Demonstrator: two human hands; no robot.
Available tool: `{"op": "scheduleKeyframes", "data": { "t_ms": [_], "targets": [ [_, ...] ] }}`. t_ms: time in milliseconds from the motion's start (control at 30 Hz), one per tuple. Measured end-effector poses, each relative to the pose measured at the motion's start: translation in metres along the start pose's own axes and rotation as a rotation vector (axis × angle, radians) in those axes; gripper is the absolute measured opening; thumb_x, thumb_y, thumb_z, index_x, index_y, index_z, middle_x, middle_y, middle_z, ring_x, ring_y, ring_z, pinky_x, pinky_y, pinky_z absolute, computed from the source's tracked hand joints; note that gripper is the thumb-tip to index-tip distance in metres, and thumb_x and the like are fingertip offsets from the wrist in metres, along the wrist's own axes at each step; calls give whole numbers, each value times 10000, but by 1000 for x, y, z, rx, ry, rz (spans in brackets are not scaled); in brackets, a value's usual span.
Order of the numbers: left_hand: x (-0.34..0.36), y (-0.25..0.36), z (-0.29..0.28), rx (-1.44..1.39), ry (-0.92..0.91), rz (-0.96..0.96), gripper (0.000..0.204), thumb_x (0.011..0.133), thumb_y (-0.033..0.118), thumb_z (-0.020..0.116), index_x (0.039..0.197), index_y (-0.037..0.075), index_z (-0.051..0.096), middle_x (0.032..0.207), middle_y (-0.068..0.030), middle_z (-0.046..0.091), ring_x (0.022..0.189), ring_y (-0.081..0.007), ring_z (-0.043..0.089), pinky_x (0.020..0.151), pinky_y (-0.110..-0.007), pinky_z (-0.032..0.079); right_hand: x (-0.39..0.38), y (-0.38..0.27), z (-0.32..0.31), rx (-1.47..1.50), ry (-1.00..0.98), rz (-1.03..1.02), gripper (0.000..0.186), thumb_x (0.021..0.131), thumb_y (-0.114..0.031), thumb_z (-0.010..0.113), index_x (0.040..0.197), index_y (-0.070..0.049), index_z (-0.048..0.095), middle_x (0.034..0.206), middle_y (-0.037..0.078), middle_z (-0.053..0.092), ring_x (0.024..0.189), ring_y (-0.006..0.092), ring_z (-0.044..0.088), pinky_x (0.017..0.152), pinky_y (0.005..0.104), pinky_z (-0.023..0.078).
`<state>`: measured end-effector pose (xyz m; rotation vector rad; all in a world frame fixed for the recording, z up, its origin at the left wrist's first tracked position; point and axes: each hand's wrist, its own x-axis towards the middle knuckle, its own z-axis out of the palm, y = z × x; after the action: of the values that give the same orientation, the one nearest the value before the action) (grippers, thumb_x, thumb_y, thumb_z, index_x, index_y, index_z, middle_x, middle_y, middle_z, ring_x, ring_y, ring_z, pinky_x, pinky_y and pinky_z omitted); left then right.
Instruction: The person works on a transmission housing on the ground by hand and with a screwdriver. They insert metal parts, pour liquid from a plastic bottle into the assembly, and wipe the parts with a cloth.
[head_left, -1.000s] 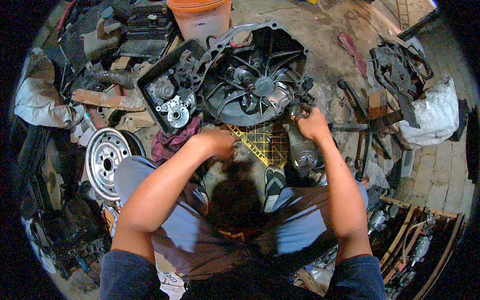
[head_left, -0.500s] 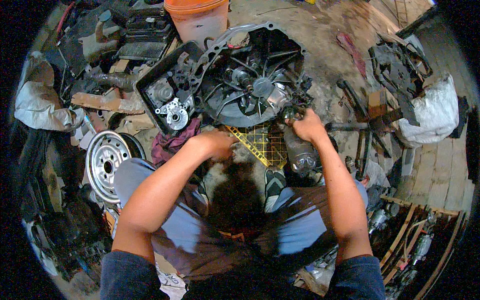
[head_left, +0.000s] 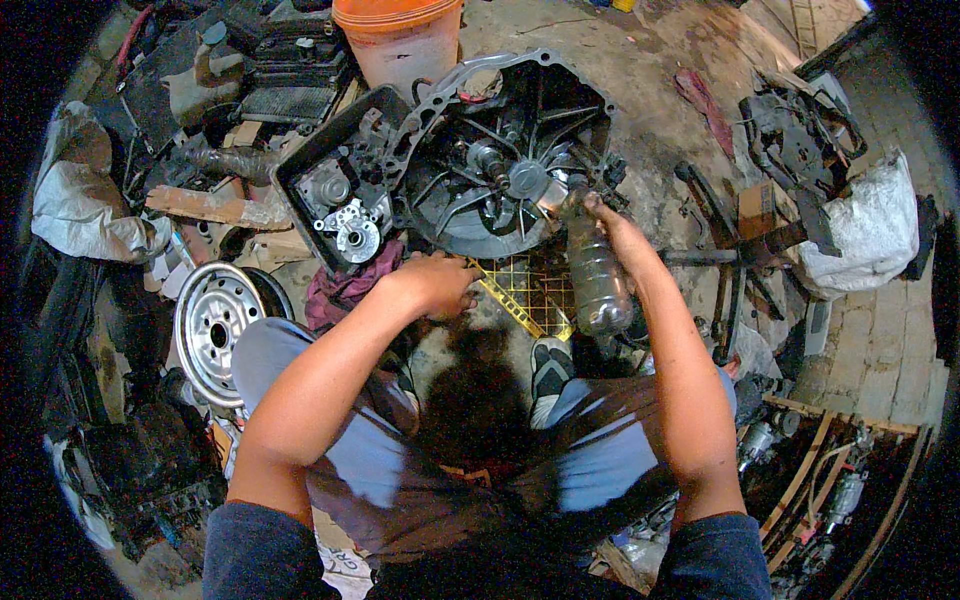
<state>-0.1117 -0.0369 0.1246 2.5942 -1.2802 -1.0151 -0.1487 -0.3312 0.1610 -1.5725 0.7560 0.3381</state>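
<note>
A clear plastic bottle (head_left: 598, 285) is in my right hand (head_left: 607, 214), its lower end toward me. Its neck end reaches the near right rim of a large metal gearbox bell housing (head_left: 470, 228), which has ribs spreading from its centre. My left hand (head_left: 437, 286) holds nothing; its fingers are loosely apart beside the corner of a yellow plastic grid crate (head_left: 520, 312). The crate lies partly under the housing. Left of that hand is a crumpled maroon cloth (head_left: 352, 292). A black tray (head_left: 290, 180) with metal parts stands against the housing's left side.
An orange-rimmed bucket (head_left: 400, 45) stands behind the housing. At left is a silver wheel rim (head_left: 215, 325). Metal bars (head_left: 710, 205) and a white sack (head_left: 875, 225) lie to the right. My shoe (head_left: 550, 370) is close to the crate.
My right hand has moved slightly up and left with the bottle, bringing its neck end closer to the housing. My left hand's fingers have spread a little.
</note>
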Motion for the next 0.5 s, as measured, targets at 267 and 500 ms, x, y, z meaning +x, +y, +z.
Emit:
{"op": "scheduleKeyframes", "data": {
  "t_ms": [267, 500],
  "targets": [
    [2, 4, -9, 36, -101, -24, 601, 872, 313, 649, 1425, 159, 469, 1340, -170, 557, 1212, -399, 549, 1023, -507, 454, -24, -34, 0, 467, -134, 32, 413, 923, -511, 612, 997, -108, 662, 794, 27, 664, 623, 166, 595, 564, 317, 492],
    [1, 1, -6, -20, -5, -9, 577, 840, 266, 618, 1396, 157, 511, 1354, -146, 560, 1272, -377, 506, 1021, -552, 436, -22, -32, -3, 432, -156, 143, 366, 937, -469, 614, 965, -105, 645, 747, 39, 653, 545, 175, 574, 504, 325, 484]
  ]
}}
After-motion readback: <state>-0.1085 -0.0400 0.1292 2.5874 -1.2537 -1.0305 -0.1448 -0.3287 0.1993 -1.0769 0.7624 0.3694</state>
